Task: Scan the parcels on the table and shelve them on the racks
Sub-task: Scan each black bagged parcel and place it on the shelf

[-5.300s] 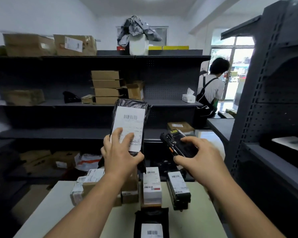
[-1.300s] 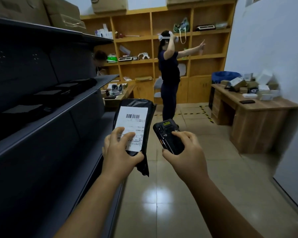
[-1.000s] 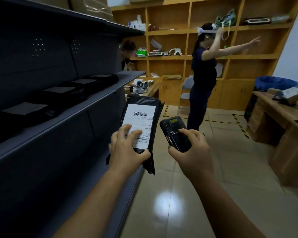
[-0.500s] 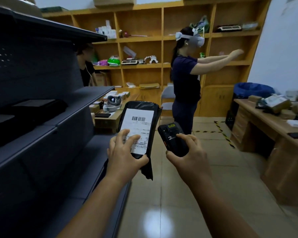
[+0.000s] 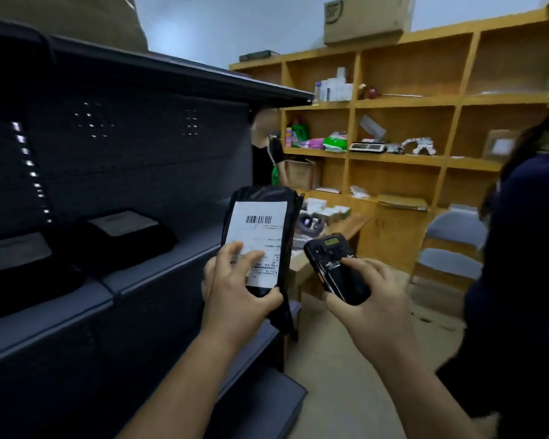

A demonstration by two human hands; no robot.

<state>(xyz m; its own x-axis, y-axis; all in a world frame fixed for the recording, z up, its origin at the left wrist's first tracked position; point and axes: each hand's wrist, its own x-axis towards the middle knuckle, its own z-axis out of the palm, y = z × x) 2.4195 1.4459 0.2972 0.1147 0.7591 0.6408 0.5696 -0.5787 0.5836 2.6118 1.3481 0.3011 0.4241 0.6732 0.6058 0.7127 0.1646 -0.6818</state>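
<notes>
Parcel (image 5: pixel 260 236), a black bag with its label facing the camera, upright in left hand (image 5: pixel 235 289) grip, just right of the rack (image 5: pixel 159 264), which holds two bagged parcels (image 5: pixel 121 239). Right hand (image 5: pixel 368 299) grips scanner (image 5: pixel 336 267). Risks: limp bag could slip from the one-hand hold; could bump the person (image 5: pixel 520 248) close on the right. Cluttered wooden shelving (image 5: pixel 393 153) behind.

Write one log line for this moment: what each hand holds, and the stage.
left hand: grips black parcel | right hand: grips scanner | stage: beside rack, parcel not yet shelved
</notes>
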